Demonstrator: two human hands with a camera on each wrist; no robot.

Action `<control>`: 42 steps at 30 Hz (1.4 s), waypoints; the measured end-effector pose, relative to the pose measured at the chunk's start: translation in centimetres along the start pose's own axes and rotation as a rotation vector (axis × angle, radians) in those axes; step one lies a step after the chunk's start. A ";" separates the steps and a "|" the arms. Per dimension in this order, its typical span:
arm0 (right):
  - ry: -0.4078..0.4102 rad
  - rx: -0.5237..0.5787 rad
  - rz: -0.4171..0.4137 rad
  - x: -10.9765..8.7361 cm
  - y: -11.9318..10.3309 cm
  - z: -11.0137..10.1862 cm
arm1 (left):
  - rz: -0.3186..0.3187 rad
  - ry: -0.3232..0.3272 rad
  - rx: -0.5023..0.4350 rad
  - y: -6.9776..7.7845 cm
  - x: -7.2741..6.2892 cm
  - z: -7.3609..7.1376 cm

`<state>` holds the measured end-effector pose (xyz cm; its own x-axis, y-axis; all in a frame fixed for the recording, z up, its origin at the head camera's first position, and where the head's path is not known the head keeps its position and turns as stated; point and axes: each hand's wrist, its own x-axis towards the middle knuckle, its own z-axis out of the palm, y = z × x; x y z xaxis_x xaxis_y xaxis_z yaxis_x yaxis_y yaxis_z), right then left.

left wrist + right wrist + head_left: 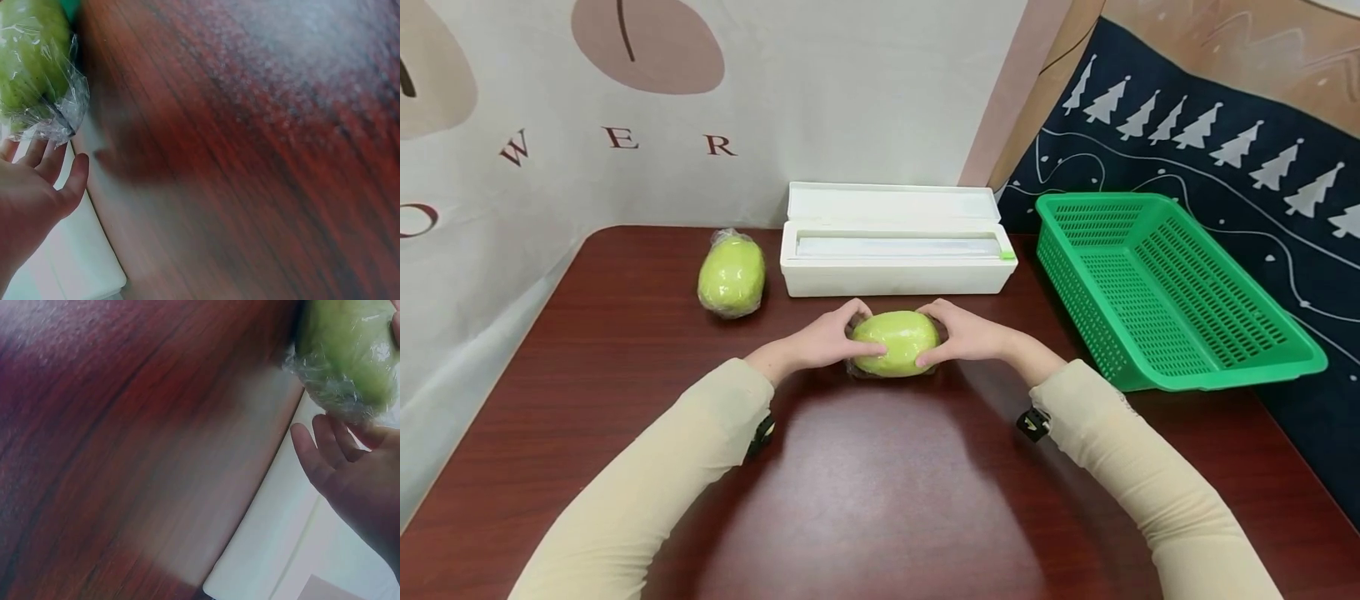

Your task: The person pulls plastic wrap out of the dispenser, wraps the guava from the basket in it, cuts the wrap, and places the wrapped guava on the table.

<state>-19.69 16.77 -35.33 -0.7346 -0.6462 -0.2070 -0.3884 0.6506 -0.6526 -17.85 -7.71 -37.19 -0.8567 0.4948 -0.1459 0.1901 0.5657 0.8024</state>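
An oval yellow-green fruit [897, 340], wrapped in clear cling film, lies sideways near the middle of the table. At its left end my left hand [829, 336] holds it, thumb at the near side and fingers at the far side. My right hand [967, 335] grips the opposite end in the same way. Bunched film shows at the fruit's ends [59, 106] in the left wrist view, and the right wrist view shows crinkled film on the fruit [347, 356] too. Directly behind it stands a white cling film dispenser [895, 279] with its lid [891, 202] raised.
Left of the dispenser sits a second film-wrapped green fruit [732, 277]. A green perforated plastic basket [1225, 379] stands at the right, partly over the brown table [842, 500]. A pale printed cloth [865, 92] hangs behind, and a dark tree-patterned cloth [1210, 179] is at right.
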 end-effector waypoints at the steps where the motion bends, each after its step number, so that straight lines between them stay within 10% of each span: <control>1: -0.004 0.006 0.000 0.0 0.0 0.0 | -0.003 -0.004 -0.006 0.0 0.0 0.0; 18: -0.089 -0.004 0.041 -0.4 -0.1 -0.6 | -0.041 -0.028 0.072 0.3 0.1 0.3; 31: -0.098 -0.124 0.157 -0.4 -0.7 -1.4 | -0.141 0.036 0.026 -0.2 -0.2 -0.3; 42: -0.077 -0.002 0.282 -0.5 -0.6 -1.3 | -0.228 0.041 -0.098 1.0 -0.2 1.0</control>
<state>-19.78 17.22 -33.84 -0.7696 -0.4678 -0.4346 -0.1757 0.8095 -0.5601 -17.01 -6.60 -36.91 -0.8911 0.3337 -0.3074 -0.0558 0.5918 0.8042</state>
